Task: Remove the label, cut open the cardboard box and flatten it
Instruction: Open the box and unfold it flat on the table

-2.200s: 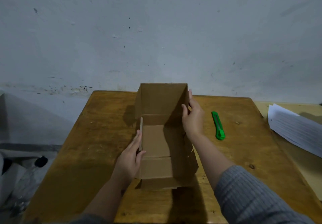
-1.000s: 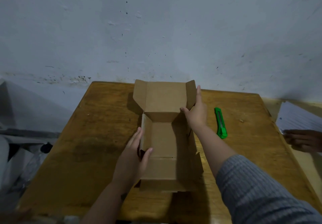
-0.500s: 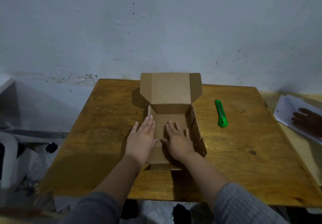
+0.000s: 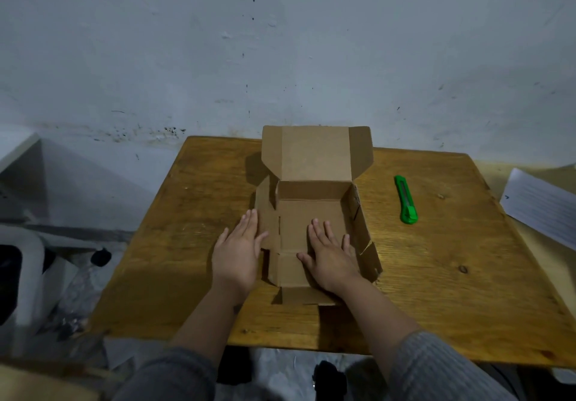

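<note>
A brown cardboard box [image 4: 311,213] lies opened out in the middle of the wooden table [image 4: 436,276]. Its lid stands up at the far end and its right wall still leans upward. My left hand [image 4: 238,251] lies flat, palm down, on the box's left wall, which is spread outward on the table. My right hand [image 4: 330,255] presses flat on the box's floor, fingers apart. Neither hand holds anything. No label shows on the cardboard.
A green utility knife [image 4: 405,199] lies on the table to the right of the box. White papers [image 4: 545,207] sit at the right edge on an adjoining surface. A grey wall rises behind the table. Dark clutter lies on the floor at left.
Both hands left the upright side walls and came down flat. The left wall has folded outward under my left hand. The other person's hand on the papers is gone.
</note>
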A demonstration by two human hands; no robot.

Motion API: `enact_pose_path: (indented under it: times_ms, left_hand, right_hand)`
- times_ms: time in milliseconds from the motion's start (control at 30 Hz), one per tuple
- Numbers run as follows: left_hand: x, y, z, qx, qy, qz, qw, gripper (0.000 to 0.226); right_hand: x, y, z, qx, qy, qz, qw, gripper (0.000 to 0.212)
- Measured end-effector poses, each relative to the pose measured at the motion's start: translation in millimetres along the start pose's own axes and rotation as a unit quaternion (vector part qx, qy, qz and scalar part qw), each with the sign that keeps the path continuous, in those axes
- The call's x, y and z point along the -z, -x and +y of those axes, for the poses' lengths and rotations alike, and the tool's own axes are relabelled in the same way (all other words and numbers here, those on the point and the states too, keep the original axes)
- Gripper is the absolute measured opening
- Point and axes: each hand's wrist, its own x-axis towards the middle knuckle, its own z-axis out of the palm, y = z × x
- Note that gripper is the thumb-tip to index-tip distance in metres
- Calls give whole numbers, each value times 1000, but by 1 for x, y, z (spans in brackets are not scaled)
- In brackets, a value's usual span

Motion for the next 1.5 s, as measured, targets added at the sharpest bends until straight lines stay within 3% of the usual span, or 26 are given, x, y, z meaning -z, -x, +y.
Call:
enact_pose_path:
  times_ms: [100,233,333,400,467,633,800,967,1100,1200,1500]
  left_hand:
    - [-7,8,-12,101,99,16,990,58]
    - [-8,15,-23,118,154,76,978,84]
    - [-10,13,-35,89,23,73,993,84]
    - [-12,10,-43,71,-92,35,993,72]
    - [-14,8,-48,70,-134,-13,988,65]
    - [-18,6,-54,85,-110,-94,986,60]
    - [3,-5,-36,82,-94,-71,990,61]
    - [23,-28,21,-62,-147,-10,987,58]
    - [10,-46,57,-162,-224,-83,958,61]
    - [-9,-58,61,-151,-285,-126,938,72]
    - [-37,-75,42,-119,-295,-143,937,91]
  right_hand:
    - [1,1,0,2,-1,-2,1000,69]
    - [0,0,1,1,4,4,1000,69]
    - [-1,-2,2,2,6,2,1000,69]
    - [-2,-3,2,3,10,0,1000,70]
    - [-2,-3,2,3,14,-2,1000,70]
    - [0,-1,1,7,12,-1,1000,70]
    - [13,1,-6,2,15,17,1000,68]
    - [35,-5,-7,3,118,129,985,60]
    - [40,-13,8,-18,254,112,961,62]
    - [40,-18,19,-27,284,108,952,62]
    - [37,-26,32,-17,246,99,964,56]
